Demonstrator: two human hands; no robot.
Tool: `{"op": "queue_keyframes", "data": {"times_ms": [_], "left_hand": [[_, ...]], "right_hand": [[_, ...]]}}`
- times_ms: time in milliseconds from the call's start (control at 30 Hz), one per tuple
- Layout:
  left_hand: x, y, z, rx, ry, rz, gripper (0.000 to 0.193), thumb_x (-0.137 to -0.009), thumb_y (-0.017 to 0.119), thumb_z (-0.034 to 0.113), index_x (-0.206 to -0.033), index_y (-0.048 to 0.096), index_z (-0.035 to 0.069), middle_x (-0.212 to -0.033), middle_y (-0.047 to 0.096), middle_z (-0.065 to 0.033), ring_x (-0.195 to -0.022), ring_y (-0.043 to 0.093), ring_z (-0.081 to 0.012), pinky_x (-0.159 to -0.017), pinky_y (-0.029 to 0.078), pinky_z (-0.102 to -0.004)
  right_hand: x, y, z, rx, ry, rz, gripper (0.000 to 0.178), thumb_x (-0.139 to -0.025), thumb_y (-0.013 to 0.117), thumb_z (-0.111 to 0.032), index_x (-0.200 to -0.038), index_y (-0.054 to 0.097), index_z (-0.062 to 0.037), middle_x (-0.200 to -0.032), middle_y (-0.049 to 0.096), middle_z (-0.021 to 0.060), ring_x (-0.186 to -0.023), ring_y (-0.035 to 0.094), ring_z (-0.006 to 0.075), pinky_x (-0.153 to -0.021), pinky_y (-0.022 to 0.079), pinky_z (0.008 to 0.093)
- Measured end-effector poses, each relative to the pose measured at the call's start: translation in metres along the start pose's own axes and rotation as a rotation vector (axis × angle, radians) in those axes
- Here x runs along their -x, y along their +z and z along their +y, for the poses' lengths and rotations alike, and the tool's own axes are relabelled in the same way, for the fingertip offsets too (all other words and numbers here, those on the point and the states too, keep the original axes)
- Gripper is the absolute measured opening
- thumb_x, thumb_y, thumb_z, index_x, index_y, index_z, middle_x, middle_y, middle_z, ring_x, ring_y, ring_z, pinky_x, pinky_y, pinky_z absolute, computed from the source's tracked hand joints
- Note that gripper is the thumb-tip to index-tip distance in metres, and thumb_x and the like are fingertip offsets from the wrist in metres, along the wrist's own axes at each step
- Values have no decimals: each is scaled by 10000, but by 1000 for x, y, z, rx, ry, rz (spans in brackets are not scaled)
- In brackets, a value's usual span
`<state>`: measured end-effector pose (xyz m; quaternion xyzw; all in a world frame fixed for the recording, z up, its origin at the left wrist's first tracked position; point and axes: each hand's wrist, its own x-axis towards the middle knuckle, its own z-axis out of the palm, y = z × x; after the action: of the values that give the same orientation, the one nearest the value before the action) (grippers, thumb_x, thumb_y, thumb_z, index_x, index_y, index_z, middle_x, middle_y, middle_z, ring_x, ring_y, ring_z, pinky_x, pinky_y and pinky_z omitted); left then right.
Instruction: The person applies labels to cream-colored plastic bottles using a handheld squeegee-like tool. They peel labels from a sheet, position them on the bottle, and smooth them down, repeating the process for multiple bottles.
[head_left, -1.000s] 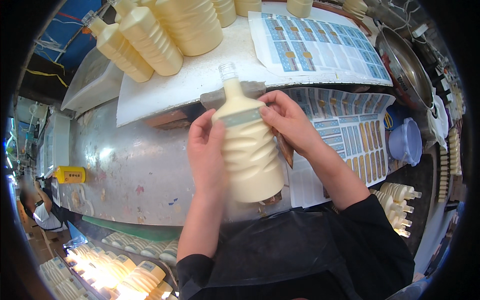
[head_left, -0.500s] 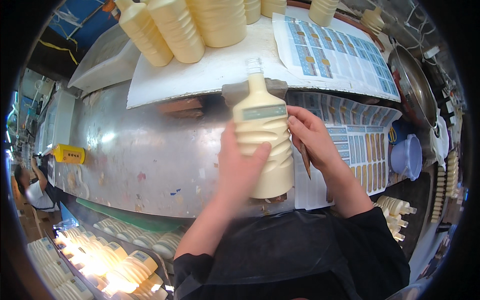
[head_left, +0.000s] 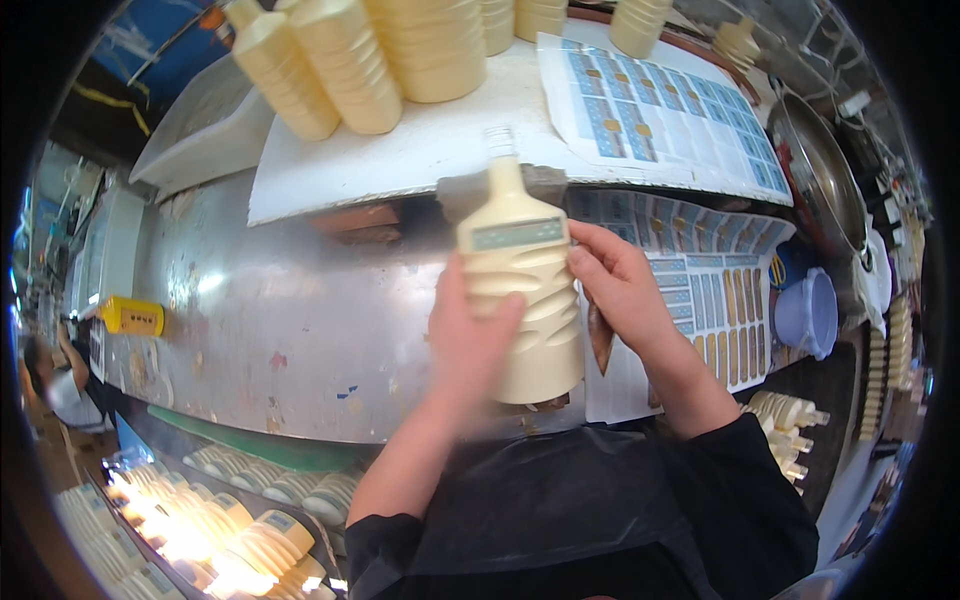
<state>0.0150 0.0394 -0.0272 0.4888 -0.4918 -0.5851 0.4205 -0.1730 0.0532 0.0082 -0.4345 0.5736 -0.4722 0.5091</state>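
Cream bottle is in the grip of the left hand; the right hand, beside the grey-green label, holds a brown pointed tool in its grip.

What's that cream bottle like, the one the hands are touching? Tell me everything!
The bottle is pale cream, with a clear ridged mouth, slim neck, sloping shoulders and wavy grooves. It might be coated glass or plastic. A grey-green label runs across below its shoulders. It points mouth-away from the person, above the metal table. The left hand is against its left side, thumb over the front; the right fingertips are at its right edge.
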Motion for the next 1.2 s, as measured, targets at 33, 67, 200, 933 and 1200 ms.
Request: {"op": "queue_keyframes", "data": {"times_ms": [33,67,200,933,1200], "left_hand": [[-2,-1,1,108,-47,-24,831,-864,742,228,-1541,337,-33,-1404,560,-214,-1255,595,-312,-1059,486,-419],[1,0,6,251,-121,-79,783,-875,678,182,-1552,333,-9,-1439,540,-180,-1284,574,-265,-1079,476,-391],[3,5,17,375,-111,-145,709,-908,603,232,-1535,360,7,-1475,520,-149,-1333,542,-260,-1131,425,-391],[-15,-10,35,39,76,74,602,-935,648,126,-1487,451,-10,-1331,568,-121,-1265,517,-207,-1117,374,-349],[-32,1,30,316,21,153,247,-1036,619,121,-1251,598,0,-1191,639,-72,-1071,601,-128,-951,498,-280]], "right_hand": [[1,-1,1,63,-63,1,390,-1035,555,-129,-1393,588,21,-956,653,-23,-768,529,12,-665,449,186],[1,-4,2,128,-125,4,393,-1029,561,-118,-1392,587,29,-955,654,-19,-783,539,21,-681,461,195],[3,-3,-3,257,-195,37,396,-981,578,-128,-1336,609,45,-1017,687,152,-898,646,242,-811,518,344],[-33,-16,8,-66,-29,-145,370,-1025,595,-191,-1349,545,-21,-978,597,-27,-847,535,38,-740,432,190],[-38,-7,13,-67,-5,-90,310,-1045,629,-205,-1278,562,-12,-925,616,-9,-854,564,40,-772,472,212]]}}
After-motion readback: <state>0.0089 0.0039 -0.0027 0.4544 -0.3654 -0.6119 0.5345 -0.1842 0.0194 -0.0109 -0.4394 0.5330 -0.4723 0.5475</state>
